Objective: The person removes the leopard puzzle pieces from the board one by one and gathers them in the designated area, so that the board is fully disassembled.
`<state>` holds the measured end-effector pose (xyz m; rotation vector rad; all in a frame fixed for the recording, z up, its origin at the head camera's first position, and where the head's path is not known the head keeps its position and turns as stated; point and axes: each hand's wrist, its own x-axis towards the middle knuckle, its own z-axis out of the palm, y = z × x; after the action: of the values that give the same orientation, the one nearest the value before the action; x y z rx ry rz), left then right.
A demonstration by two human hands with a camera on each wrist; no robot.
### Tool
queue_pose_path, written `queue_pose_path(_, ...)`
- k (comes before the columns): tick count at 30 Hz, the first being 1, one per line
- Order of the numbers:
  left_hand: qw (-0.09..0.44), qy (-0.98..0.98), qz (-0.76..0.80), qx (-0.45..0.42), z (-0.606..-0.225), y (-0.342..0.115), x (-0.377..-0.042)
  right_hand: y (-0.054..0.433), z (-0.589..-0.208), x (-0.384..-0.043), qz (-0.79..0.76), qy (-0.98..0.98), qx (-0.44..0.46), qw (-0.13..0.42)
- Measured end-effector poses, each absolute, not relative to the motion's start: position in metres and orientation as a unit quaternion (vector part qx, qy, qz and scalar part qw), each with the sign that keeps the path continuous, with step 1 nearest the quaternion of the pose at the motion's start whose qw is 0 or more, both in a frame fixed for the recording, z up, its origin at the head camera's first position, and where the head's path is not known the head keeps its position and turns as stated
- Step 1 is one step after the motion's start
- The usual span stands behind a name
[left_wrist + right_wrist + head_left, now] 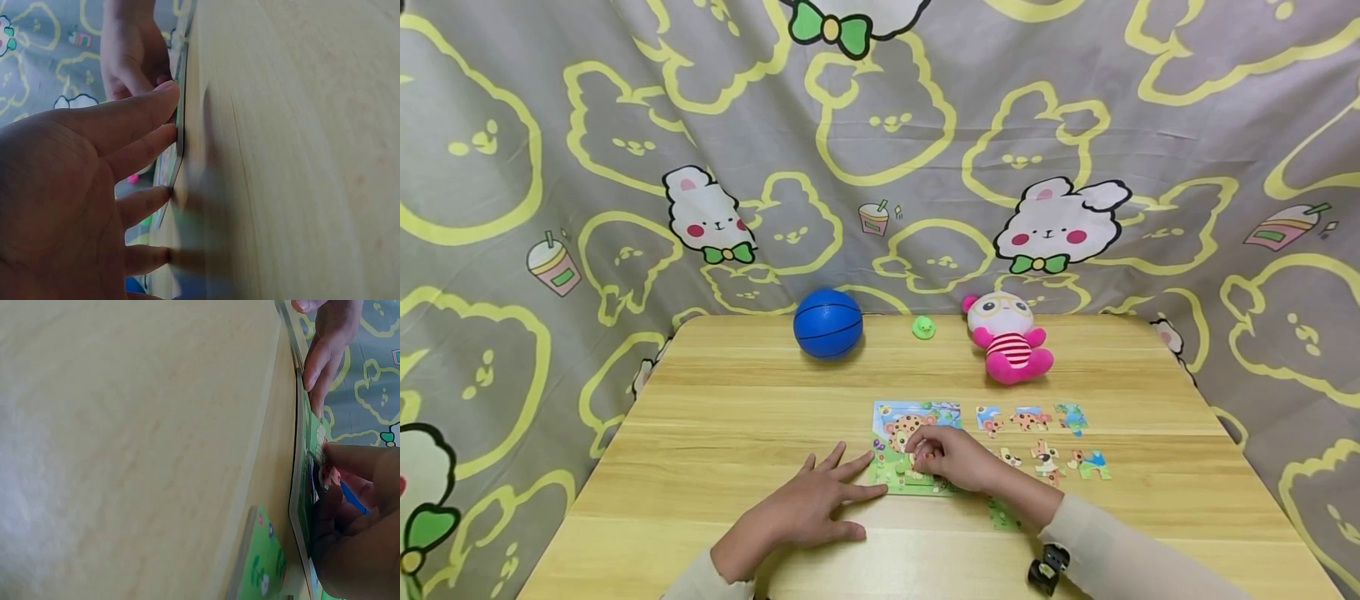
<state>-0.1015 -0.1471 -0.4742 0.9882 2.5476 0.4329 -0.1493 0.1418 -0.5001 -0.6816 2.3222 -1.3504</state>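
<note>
A jigsaw board [895,412] with a spotted cartoon leopard lies flat on the wooden table. My left hand [816,504] is spread palm down at its left side, fingertips touching the edge, as the left wrist view also shows. Over the lower middle of the board, my right hand [951,458] has its thumb and fingers curled together, pinching a puzzle piece [329,475] with a reddish spotted print against the board. The fingers cover much of that piece. Right of the board lie loose puzzle pieces [1030,419] in rows, and a green piece [262,556] lies just below, partly behind my right forearm.
Along the back of the table stand a blue ball [827,325], a small green duck toy [923,327] and a pink-and-white plush toy [1009,337]. A grey curtain [917,200] with cartoon prints hangs behind the table [715,417] and along both sides.
</note>
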Motion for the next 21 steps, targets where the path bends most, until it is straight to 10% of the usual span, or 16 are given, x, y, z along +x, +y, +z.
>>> queue_pose_path(21, 0.190, 0.904, 0.159, 0.348, -0.473, -0.148, -0.101, 0.147, -0.489, -0.149, -0.535, 0.796, -0.202, 0.198)
